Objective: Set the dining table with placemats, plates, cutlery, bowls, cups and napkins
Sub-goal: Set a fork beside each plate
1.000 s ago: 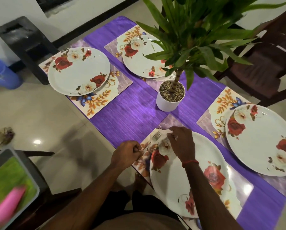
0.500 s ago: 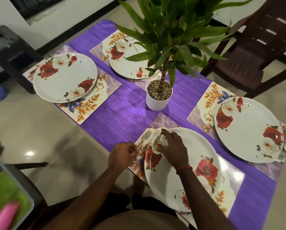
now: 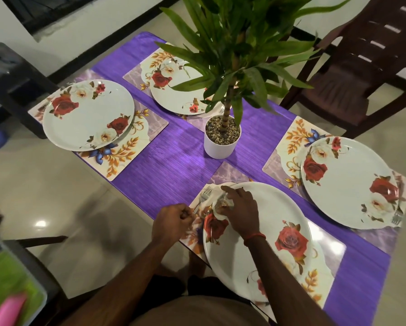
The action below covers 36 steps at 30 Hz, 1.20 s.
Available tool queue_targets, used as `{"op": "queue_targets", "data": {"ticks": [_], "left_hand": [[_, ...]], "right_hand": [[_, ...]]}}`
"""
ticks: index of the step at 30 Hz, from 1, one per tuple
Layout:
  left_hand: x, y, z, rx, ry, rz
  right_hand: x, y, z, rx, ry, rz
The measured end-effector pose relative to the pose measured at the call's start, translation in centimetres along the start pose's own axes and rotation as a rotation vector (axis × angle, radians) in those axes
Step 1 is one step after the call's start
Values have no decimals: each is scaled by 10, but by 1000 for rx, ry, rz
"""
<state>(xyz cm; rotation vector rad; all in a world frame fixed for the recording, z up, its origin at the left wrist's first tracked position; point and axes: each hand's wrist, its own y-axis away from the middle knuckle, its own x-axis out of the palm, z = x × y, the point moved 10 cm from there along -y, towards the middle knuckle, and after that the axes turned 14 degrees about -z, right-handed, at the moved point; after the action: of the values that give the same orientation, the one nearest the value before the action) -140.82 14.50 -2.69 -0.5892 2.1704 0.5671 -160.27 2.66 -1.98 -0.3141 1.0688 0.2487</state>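
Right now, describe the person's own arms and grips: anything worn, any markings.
The left forearm and right forearm are bare, with no sleeves in view. A thin red thread band circles the wrist just behind the right grip. The wrist behind the left grip carries nothing. No ring, watch or glove shows on either grip.

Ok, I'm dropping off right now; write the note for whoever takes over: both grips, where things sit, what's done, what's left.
Left grip holds a fork by its handle, left of the near plate.
Right grip lies on that plate's rim; hold unclear.
Done: four placemats, a plate on each; a second fork lies by the right plate.
Left: place this fork, remaining cutlery, then bowls, cups, napkins (none in view).
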Motion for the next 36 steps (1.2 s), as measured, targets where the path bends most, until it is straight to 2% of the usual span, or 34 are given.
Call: {"op": "queue_targets", "data": {"ticks": [17, 36], "left_hand": [[2, 0, 5, -8, -7, -37], [-2, 4, -2, -15, 20, -41]], "right_hand": [[3, -7, 7, 40, -3, 117], [-9, -11, 26, -3, -31, 111]]}}
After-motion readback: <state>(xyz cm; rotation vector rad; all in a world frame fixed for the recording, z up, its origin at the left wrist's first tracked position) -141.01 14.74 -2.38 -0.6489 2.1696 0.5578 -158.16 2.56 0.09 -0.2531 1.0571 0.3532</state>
